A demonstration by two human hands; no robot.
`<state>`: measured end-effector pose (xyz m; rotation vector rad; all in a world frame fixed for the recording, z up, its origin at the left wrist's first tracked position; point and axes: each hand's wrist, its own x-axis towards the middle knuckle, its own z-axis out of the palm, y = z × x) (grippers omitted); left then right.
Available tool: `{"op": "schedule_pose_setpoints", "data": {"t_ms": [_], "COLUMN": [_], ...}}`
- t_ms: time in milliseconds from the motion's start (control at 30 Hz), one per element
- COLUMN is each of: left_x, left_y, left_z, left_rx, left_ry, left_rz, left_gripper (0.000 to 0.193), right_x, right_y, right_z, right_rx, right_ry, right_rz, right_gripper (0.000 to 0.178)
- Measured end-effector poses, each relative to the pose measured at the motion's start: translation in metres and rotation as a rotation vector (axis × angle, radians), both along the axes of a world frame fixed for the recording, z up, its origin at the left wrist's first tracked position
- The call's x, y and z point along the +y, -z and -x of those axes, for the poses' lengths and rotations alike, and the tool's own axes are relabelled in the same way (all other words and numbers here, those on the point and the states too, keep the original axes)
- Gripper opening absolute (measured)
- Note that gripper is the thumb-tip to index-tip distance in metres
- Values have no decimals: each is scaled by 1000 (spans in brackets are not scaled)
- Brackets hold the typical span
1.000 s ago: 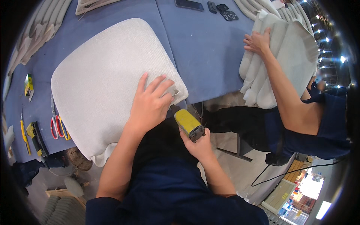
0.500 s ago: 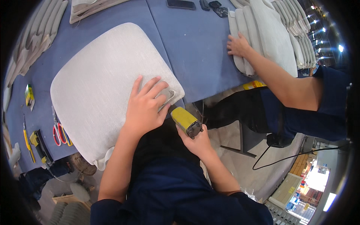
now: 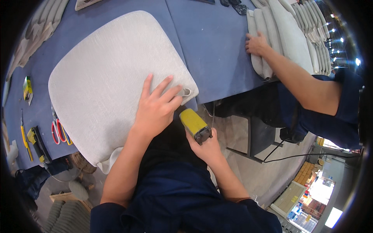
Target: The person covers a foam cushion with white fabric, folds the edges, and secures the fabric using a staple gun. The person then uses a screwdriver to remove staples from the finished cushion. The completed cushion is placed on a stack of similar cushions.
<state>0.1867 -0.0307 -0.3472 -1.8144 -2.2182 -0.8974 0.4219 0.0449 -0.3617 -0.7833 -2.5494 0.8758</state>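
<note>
while the left hand (image 3: pixel 155 110) lies flat and spread on the near right corner of one pale fabric seat cushion (image 3: pixel 112 73), the right hand (image 3: pixel 208 145) grips one yellow stapler (image 3: pixel 195 125) just below it.
cushion looks padded, soft-skinned, stiff-cored, probably light; best gripped by its edges. two hands, one red-handled scissors (image 3: pixel 58 131) far left.

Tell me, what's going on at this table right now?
A person presses the left hand flat on a light grey fabric-covered seat cushion lying on a blue table. The right hand holds a yellow hand tool at the cushion's near edge, below the table edge. Across the corner, a co-worker's hand rests on a stack of pale fabric pieces. Red-handled scissors lie at the table's left.
</note>
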Motion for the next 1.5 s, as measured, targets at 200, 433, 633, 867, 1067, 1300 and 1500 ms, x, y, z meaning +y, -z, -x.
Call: {"op": "schedule_pose_setpoints", "data": {"t_ms": [200, 433, 633, 867, 1067, 1300, 1500], "left_x": [0, -3, -1, 3, 0, -7, -9], "left_y": [-16, -16, -8, -2, -20, -17, -14], "left_z": [8, 12, 9, 5, 9, 16, 12], "left_rx": [-184, -211, -187, -138, -186, -201, -181], "left_ry": [-13, -9, -35, -43, -28, 20, -18], "left_rz": [-5, -42, -44, -31, 3, -5, 27], "left_gripper": [11, 20, 18, 18, 21, 23, 16], "right_x": [4, 4, 2, 2, -2, -2, -5], "right_y": [-26, -21, -20, -24, -5, -4, -11], "right_z": [19, 6, 5, 5, 4, -3, 0], "right_rx": [87, 69, 54, -92, -7, 70, 46], "right_ry": [81, 35, -8, -34, 36, 3, -7], "right_rz": [358, 370, 308, 130, 210, 183, 313], "right_gripper": [24, 23, 29, 39, 44, 45, 46]}}
